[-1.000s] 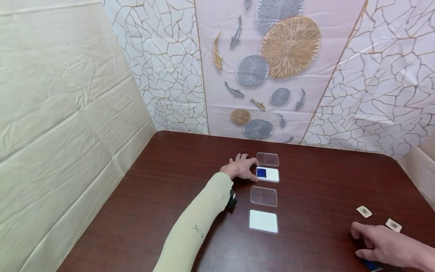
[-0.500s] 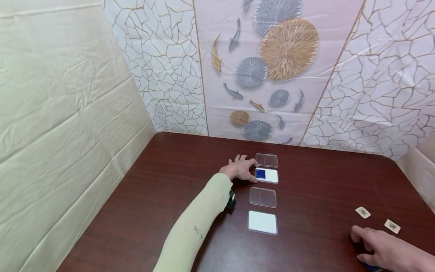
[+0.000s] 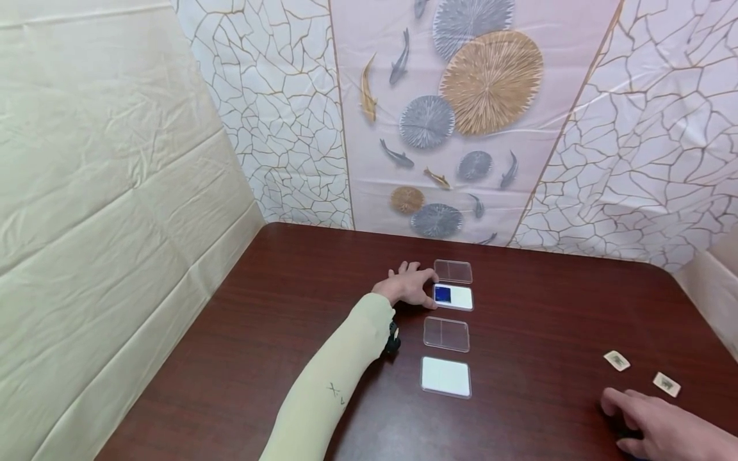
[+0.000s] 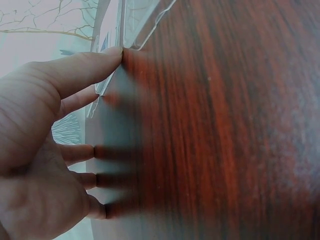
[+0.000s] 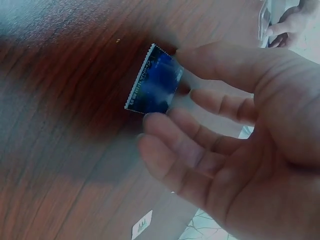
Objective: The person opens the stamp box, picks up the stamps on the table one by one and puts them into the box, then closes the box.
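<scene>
My left hand [image 3: 408, 285] grips the left side of a flat clear plastic case [image 4: 108, 30], thumb and index finger at its edges and the other fingertips down on the table. In the head view, this case has a white insert [image 3: 463, 298] with a dark blue stamp [image 3: 442, 294] on its left half. At the lower right, my right hand [image 3: 663, 422] has another blue stamp [image 5: 155, 82] with perforated edges, thumb at one edge and fingers at the opposite one. The head view hides that stamp almost fully behind the hand.
A clear lid [image 3: 453, 271] lies just beyond the held case. Nearer me are a second clear lid [image 3: 446, 334] and a case with a plain white insert [image 3: 446, 376]. Two small pale stamps, one left [image 3: 617, 360] and one right [image 3: 667, 384], lie beyond my right hand.
My right hand has shifted slightly right and nearer me, and the blue stamp under it now barely shows in the head view. My left hand stays on the case.
</scene>
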`<action>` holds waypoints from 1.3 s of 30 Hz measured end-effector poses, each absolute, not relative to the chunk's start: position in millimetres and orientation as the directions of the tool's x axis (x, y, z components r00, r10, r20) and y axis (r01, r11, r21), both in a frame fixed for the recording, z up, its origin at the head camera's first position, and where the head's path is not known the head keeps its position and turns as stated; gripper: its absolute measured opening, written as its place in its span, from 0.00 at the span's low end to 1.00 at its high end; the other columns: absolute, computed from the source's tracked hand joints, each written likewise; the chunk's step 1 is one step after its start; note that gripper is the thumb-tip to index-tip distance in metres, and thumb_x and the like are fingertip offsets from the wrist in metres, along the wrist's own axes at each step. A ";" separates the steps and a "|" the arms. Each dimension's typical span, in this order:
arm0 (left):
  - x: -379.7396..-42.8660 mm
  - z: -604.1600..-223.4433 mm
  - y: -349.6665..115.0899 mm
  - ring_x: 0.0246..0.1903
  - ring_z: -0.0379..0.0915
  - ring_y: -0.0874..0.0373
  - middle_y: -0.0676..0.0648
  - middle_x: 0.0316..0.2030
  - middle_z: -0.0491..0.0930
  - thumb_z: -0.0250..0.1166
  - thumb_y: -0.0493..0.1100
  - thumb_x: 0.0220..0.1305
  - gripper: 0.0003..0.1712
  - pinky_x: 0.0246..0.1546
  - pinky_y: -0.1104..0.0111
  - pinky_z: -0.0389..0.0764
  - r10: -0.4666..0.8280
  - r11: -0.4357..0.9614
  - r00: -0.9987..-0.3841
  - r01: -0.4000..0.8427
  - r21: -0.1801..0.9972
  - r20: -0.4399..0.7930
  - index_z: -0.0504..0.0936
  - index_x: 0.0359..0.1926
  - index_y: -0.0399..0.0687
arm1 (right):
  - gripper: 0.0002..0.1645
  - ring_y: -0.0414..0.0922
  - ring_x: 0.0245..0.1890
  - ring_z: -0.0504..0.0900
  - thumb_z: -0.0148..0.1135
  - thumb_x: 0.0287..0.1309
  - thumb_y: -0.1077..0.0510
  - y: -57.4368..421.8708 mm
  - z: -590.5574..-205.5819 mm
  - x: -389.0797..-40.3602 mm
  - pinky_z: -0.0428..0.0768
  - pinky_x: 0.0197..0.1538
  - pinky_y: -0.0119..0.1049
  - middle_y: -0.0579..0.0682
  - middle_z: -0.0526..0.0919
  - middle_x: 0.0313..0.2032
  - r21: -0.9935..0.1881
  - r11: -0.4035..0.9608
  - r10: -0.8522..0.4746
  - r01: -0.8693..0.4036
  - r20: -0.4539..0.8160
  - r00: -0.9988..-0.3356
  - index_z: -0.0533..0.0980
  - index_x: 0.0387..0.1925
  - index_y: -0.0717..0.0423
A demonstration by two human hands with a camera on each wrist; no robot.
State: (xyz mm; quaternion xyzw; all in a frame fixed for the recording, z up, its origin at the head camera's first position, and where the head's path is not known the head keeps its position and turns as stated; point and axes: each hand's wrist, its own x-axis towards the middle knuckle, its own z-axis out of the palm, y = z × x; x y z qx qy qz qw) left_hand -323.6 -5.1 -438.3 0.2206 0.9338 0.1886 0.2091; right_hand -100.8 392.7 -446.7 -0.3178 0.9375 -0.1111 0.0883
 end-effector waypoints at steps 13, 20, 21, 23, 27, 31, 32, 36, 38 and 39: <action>-325.8 -438.7 -6.8 0.77 0.30 0.41 0.44 0.76 0.46 0.69 0.59 0.59 0.32 0.73 0.38 0.39 0.494 0.831 -0.811 0.333 0.447 -0.313 0.69 0.63 0.67 | 0.23 0.23 0.33 0.64 0.74 0.49 0.50 399.3 -450.8 -96.9 0.69 0.28 0.28 0.36 0.68 0.35 -0.276 0.791 -0.601 -0.546 -0.187 -0.777 0.70 0.42 0.49; -325.9 -438.8 -7.0 0.77 0.29 0.41 0.44 0.76 0.46 0.69 0.58 0.59 0.32 0.72 0.37 0.39 0.494 0.830 -0.812 0.334 0.446 -0.310 0.69 0.63 0.67 | 0.29 0.24 0.30 0.61 0.78 0.34 0.61 397.3 -454.9 -93.1 0.63 0.26 0.29 0.34 0.66 0.31 -0.234 0.754 -0.640 -0.614 -0.050 -0.767 0.69 0.38 0.47; -326.0 -438.9 -7.0 0.77 0.29 0.41 0.44 0.76 0.46 0.69 0.58 0.59 0.32 0.72 0.38 0.39 0.493 0.831 -0.813 0.334 0.445 -0.310 0.69 0.63 0.67 | 0.29 0.24 0.30 0.61 0.77 0.34 0.62 397.0 -455.1 -93.5 0.63 0.26 0.29 0.34 0.66 0.31 -0.243 0.759 -0.635 -0.605 -0.066 -0.770 0.69 0.37 0.47; -326.1 -439.1 -6.8 0.77 0.29 0.41 0.44 0.77 0.46 0.70 0.58 0.59 0.32 0.72 0.38 0.39 0.492 0.831 -0.814 0.334 0.444 -0.308 0.70 0.63 0.68 | 0.27 0.25 0.30 0.60 0.76 0.35 0.61 396.1 -455.0 -94.7 0.63 0.27 0.29 0.35 0.66 0.32 -0.270 0.784 -0.605 -0.560 -0.128 -0.786 0.69 0.37 0.47; -326.4 -439.9 -6.3 0.77 0.29 0.41 0.44 0.77 0.46 0.69 0.58 0.59 0.32 0.73 0.38 0.39 0.494 0.830 -0.813 0.335 0.445 -0.310 0.69 0.63 0.68 | 0.23 0.26 0.31 0.60 0.74 0.43 0.59 395.9 -454.9 -97.7 0.65 0.29 0.29 0.39 0.68 0.34 -0.317 0.827 -0.546 -0.465 -0.248 -0.800 0.70 0.39 0.49; -326.4 -440.6 -5.8 0.77 0.30 0.41 0.44 0.76 0.46 0.69 0.58 0.59 0.32 0.73 0.38 0.39 0.495 0.831 -0.812 0.337 0.442 -0.310 0.69 0.63 0.68 | 0.25 0.26 0.30 0.60 0.75 0.40 0.60 399.5 -457.2 -97.2 0.64 0.28 0.29 0.37 0.68 0.34 -0.302 0.796 -0.586 -0.525 -0.165 -0.793 0.71 0.39 0.47; -326.4 -440.5 -5.7 0.77 0.30 0.41 0.44 0.76 0.47 0.69 0.59 0.59 0.32 0.73 0.38 0.40 0.494 0.832 -0.813 0.338 0.440 -0.310 0.69 0.63 0.68 | 0.25 0.26 0.30 0.60 0.75 0.40 0.61 400.0 -457.5 -97.4 0.64 0.28 0.29 0.36 0.68 0.33 -0.307 0.790 -0.592 -0.531 -0.158 -0.790 0.71 0.39 0.47; -326.0 -440.0 -5.5 0.78 0.29 0.41 0.44 0.76 0.46 0.69 0.58 0.59 0.32 0.73 0.38 0.39 0.496 0.829 -0.812 0.337 0.446 -0.308 0.69 0.63 0.67 | 0.23 0.26 0.30 0.61 0.75 0.44 0.58 399.9 -455.7 -99.3 0.65 0.29 0.29 0.36 0.69 0.34 -0.342 0.817 -0.554 -0.465 -0.239 -0.797 0.71 0.40 0.46; -325.8 -439.8 -5.6 0.78 0.29 0.41 0.44 0.77 0.46 0.69 0.58 0.59 0.32 0.73 0.38 0.38 0.496 0.828 -0.811 0.335 0.450 -0.309 0.69 0.63 0.67 | 0.21 0.26 0.31 0.61 0.74 0.47 0.56 399.7 -454.5 -100.3 0.66 0.30 0.29 0.37 0.69 0.35 -0.350 0.836 -0.525 -0.422 -0.287 -0.801 0.71 0.40 0.46; -325.7 -439.7 -5.6 0.78 0.28 0.41 0.44 0.77 0.46 0.69 0.58 0.60 0.32 0.73 0.38 0.38 0.497 0.827 -0.811 0.334 0.452 -0.309 0.69 0.63 0.67 | 0.21 0.26 0.30 0.61 0.74 0.46 0.56 400.0 -454.4 -100.1 0.66 0.29 0.29 0.38 0.69 0.35 -0.347 0.837 -0.524 -0.424 -0.283 -0.803 0.71 0.40 0.46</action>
